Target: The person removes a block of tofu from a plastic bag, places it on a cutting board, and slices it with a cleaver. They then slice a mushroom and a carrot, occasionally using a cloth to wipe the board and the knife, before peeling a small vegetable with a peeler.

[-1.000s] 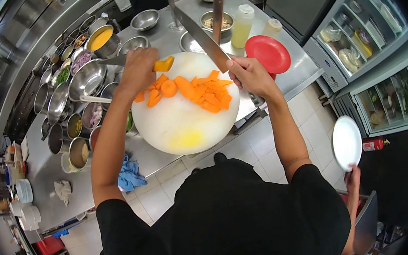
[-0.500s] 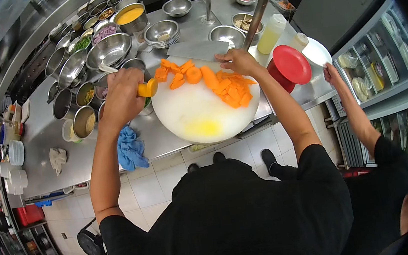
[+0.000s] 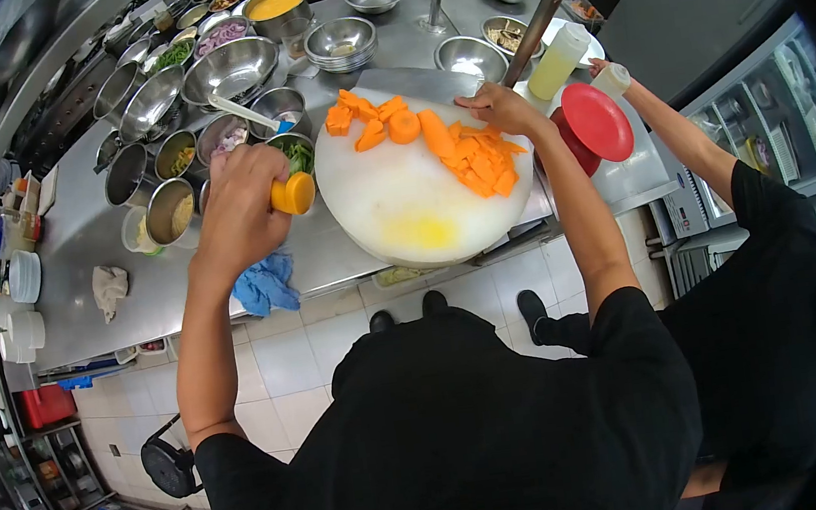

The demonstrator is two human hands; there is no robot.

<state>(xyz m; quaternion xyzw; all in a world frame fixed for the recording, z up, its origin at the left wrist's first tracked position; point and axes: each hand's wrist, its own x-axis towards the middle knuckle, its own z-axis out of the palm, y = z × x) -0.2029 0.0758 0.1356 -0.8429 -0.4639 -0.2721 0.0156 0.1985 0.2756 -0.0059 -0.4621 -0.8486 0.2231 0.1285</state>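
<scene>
Left hand (image 3: pixel 240 209), fisted round the carrot stub (image 3: pixel 293 193), is pulling it off the round chopping board (image 3: pixel 405 230) toward centre-left, right hand (image 3: pixel 502 108), curled on the cleaver (image 3: pixel 412 84), is now laying it flat along the board's top edge by the carrot pieces (image 3: pixel 466 160), so slicing is pausing.

Spans the view as a stainless steel counter (image 3: pixel 83 232). Bears a round white cutting board (image 3: pixel 403 210) at its front edge, a blue cloth (image 3: pixel 265 283) just left of that, and a crumpled grey rag (image 3: pixel 110 286) further left. Holds steel bowls (image 3: pixel 231 69) and metal pots (image 3: pixel 169 210) behind, plus a yellow squeeze bottle (image 3: pixel 559 61) and a red-lidded container (image 3: pixel 596 123) at right.
</scene>
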